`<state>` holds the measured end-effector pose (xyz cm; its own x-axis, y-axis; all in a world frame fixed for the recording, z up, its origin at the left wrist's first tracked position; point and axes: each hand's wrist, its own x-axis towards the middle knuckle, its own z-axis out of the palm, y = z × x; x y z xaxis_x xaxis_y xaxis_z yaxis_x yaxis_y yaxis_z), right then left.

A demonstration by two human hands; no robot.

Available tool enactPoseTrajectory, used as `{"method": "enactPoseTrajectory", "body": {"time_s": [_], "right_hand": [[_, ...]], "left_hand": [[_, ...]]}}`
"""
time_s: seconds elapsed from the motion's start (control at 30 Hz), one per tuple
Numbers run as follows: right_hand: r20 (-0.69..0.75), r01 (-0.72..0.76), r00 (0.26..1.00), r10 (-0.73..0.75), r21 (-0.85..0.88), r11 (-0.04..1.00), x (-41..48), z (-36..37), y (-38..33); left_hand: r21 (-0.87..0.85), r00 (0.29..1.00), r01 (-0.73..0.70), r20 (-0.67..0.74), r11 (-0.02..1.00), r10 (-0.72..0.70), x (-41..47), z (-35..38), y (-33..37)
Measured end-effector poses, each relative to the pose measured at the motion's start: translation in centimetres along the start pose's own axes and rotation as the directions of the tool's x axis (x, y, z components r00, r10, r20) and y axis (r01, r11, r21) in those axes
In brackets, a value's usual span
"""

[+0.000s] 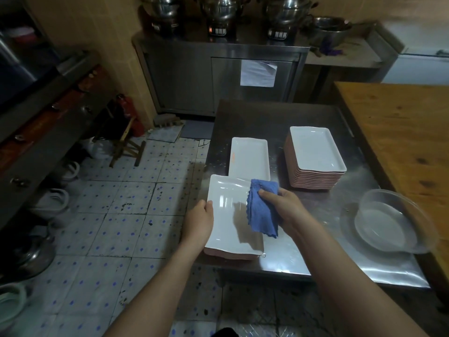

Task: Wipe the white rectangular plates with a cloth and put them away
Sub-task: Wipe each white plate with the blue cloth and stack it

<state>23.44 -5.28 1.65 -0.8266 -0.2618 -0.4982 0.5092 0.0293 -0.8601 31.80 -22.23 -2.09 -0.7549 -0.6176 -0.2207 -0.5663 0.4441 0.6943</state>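
We grip the near plate (226,215) at its 9 o'clock edge, left hand (198,222) fingers curled round it. Right hand (279,205) fingers pinch the blue cloth (262,211) (it hangs over the plate). Plate stack (315,152) at 1 o'clock.

From where I stand, the person works bare-handed: the left hand (198,222) and the right hand (279,203) are uncovered from the fingertips back over the knuckles to the wrists. Behind the wrists the left forearm (155,288) and the right forearm (340,276) run on bare too, all the way back from the fingers to where they leave view. Both arms look long, slim and smooth in outline. The nails are too small and dimly lit to make out. Far back from the fingers, low between the forearms, sits a small dark shape (226,333), maybe clothing; I cannot tell
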Motion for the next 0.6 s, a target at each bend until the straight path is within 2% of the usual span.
{"method": "enactPoseTrajectory", "body": {"time_s": [0.1, 0.17, 0.37, 0.6], "right_hand": [[-0.006, -0.012, 1.000, 0.012, -0.020, 1.000, 0.2, 0.3, 0.2], [-0.008, -0.015, 1.000, 0.015, -0.028, 0.999, 0.3, 0.5, 0.5], [-0.002, -0.027, 1.000, 0.027, 0.007, 1.000, 0.6, 1.1, 0.8], [-0.009, -0.052, 0.999, 0.052, 0.002, 0.999, 1.3, 1.1, 0.6]], "left_hand": [[0.307, 0.991, -0.125, -0.013, 0.943, 0.135, 0.2, -0.5, -0.4], [0.395, 0.983, -0.176, 0.032, 0.902, 0.178, 0.7, -1.0, -0.6], [0.244, 0.978, -0.189, 0.133, 0.951, 0.160, 1.9, -1.0, -1.4], [0.110, 0.988, -0.073, 0.146, 0.991, 0.056, 3.4, -0.9, -1.7]]}}
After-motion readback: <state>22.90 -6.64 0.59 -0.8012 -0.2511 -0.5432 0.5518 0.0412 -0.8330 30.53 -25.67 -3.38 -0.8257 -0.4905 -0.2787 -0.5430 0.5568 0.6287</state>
